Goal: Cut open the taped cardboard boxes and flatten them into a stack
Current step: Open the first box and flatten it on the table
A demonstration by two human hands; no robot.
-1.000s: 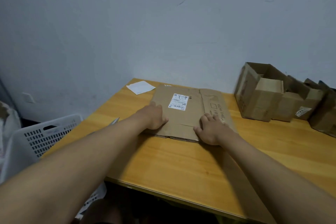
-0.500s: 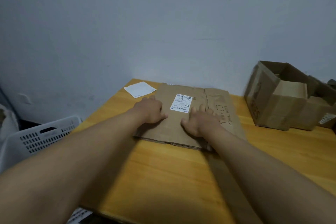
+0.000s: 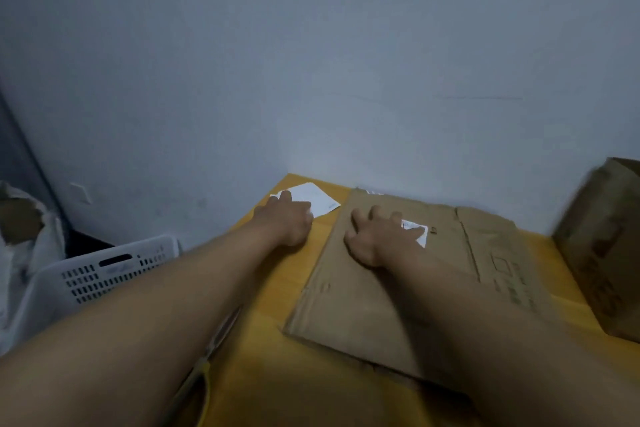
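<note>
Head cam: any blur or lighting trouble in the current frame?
Head view: dim, flat light with a bluish cast on the wall; motion blur smears the upright box at the right edge and softens the print on the flattened cardboard; both forearms are dark and soft; wide-angle bending shows at the edges; no glare.

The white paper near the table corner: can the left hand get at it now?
Probably yes. The left hand already lies at the white paper, fingers seemingly touching its edge, nothing between them. The flattened cardboard lies beside it.
</note>
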